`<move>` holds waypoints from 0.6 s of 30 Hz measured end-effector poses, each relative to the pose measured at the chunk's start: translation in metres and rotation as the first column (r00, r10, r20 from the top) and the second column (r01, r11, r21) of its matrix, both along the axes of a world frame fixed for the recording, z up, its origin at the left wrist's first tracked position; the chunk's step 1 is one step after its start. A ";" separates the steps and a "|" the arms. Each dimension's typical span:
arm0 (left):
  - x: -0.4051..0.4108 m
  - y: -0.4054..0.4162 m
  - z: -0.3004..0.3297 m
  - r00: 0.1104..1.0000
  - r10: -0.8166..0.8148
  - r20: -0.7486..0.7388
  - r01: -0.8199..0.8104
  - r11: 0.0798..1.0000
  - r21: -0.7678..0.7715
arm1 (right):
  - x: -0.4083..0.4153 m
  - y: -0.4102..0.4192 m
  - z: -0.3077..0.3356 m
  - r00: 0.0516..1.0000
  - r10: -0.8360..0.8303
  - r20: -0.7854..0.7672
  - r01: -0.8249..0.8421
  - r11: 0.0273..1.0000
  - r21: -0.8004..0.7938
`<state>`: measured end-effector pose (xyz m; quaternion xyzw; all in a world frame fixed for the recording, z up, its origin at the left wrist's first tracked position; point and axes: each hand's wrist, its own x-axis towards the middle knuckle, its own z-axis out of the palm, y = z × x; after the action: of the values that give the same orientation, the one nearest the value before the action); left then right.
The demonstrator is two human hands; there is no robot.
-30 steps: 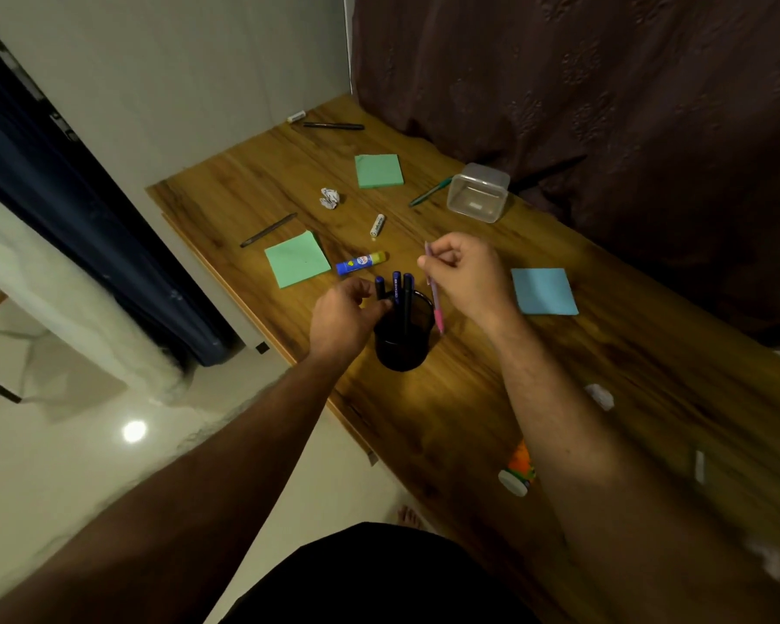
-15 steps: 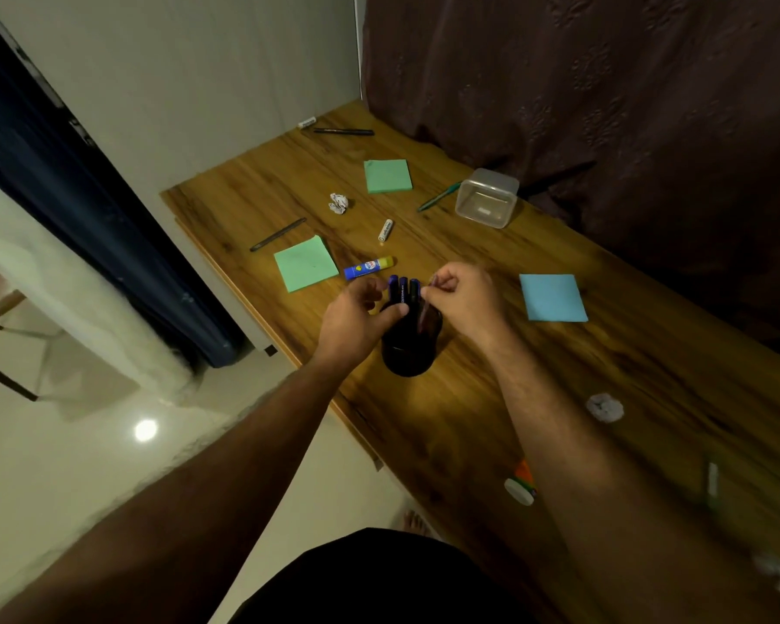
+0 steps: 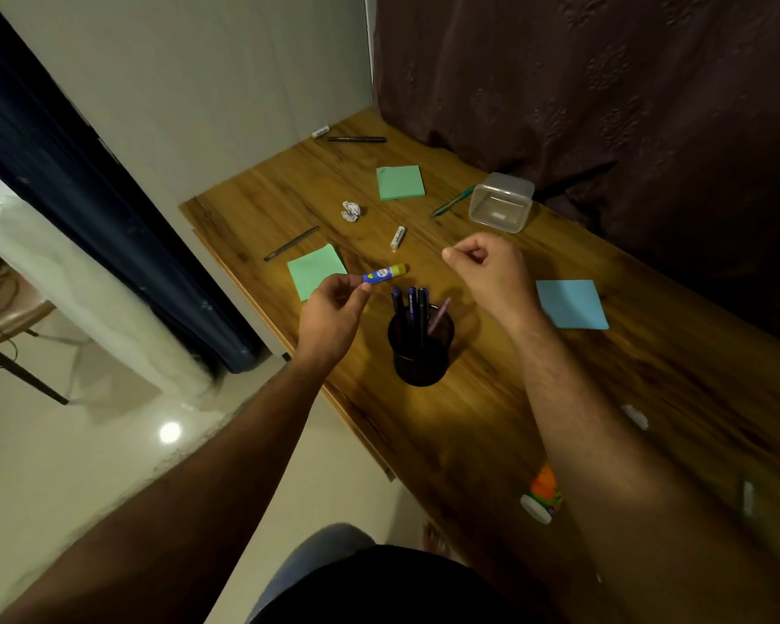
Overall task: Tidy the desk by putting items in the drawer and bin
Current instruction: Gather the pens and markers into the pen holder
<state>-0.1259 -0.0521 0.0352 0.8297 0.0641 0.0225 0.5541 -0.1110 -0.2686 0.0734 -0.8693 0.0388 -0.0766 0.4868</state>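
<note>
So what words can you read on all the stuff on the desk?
None can be read for sure.
Glue stick: a round logo on the blue label, too blurred to read.
White tube: dark lettering along its side, too small to read.
Dark pen in the black pen holder: faint print on the barrel, unreadable.

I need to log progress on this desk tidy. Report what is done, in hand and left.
Done: three dark blue pens and a pink pen stand in the black mesh pen cup. In hand: the left hand pinches the blue and yellow glue stick; the right hand holds nothing. Left: green sticky-note pads, the crumpled white paper ball and the clear plastic box lie on the wooden desk. No drawer or bin is in view.
</note>
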 end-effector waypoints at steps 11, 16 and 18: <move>0.058 0.071 -0.019 0.991 0.124 -0.046 -0.121 0.991 0.062 | 0.027 0.029 0.012 1.000 -0.020 0.001 0.020 0.998 -0.064; 0.113 0.118 -0.026 0.998 0.058 -0.025 -0.048 0.953 0.300 | 0.045 0.050 0.018 0.998 -0.053 -0.032 0.049 0.993 -0.111; 0.133 0.135 -0.032 0.999 0.020 -0.037 -0.004 0.924 0.383 | 0.050 0.059 0.019 0.993 -0.070 -0.095 0.054 0.986 -0.159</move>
<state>0.0075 0.0833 0.0037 0.9217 0.0747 0.0212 0.3799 -0.0606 -0.2097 0.0924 -0.9059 0.0839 -0.0509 0.4119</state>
